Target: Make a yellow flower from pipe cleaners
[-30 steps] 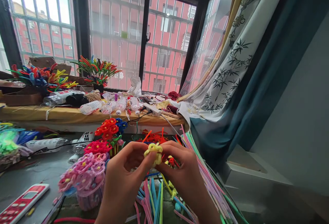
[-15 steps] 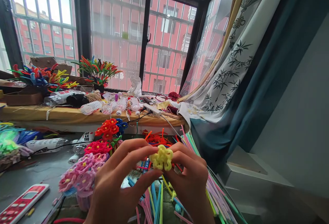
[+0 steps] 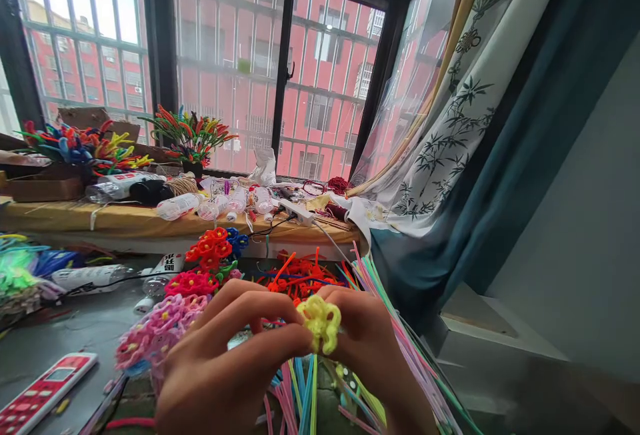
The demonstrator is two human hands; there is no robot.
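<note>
A small yellow pipe-cleaner flower [image 3: 320, 325] with looped petals is held up in front of me. My left hand [image 3: 235, 348] pinches its left side between thumb and fingers. From the right, my right hand [image 3: 367, 338] grips the flower too, its fingers bent behind the petals and partly hidden. Below the hands lie loose pipe cleaners [image 3: 300, 395] in pink, blue and yellow. Beside my left hand stands a bunch of pink pipe-cleaner flowers [image 3: 160, 328], with red flowers [image 3: 210, 248] behind it.
A red and white device [image 3: 47, 392] lies on the grey table at left, near plastic bottles [image 3: 93, 278]. Orange-red pipe cleaners [image 3: 305, 272] are heaped beyond my hands. A long pastel bundle [image 3: 400, 328] slants along the right. Bottles and a power strip [image 3: 297, 212] line the sill.
The yellow flower has moved slightly down and turned, its petals now tilted to the right. Both hands have lowered a little, and the left fingers have closed in nearer the flower.
</note>
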